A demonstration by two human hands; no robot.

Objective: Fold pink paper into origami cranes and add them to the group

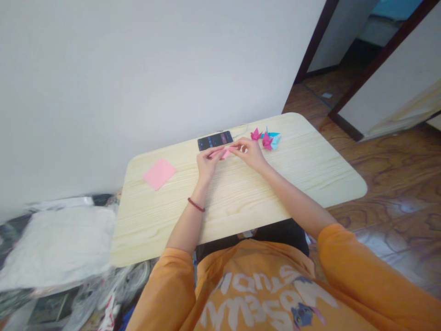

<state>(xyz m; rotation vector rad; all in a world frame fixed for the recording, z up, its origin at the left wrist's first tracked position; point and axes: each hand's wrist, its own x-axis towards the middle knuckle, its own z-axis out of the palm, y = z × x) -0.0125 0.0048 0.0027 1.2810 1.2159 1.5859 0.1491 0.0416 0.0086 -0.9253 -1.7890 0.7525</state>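
On my feed the left hand [207,162] and right hand [252,154] pinch a pink paper [226,153] between them, near the bench's [312,156] far edge, beside the phone [215,140]. Its long axis runs roughly along that edge; fingers hide which way it points. I see a pink sheet [159,174] near the far left corner.

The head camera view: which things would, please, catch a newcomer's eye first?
Probably the bright orange shirt with white lettering, at the bottom of the view. Next, above the pale table, the left hand and right hand hold a small pink paper between their fingertips. Vivid pink and blue paper figures sit just right of the right hand.
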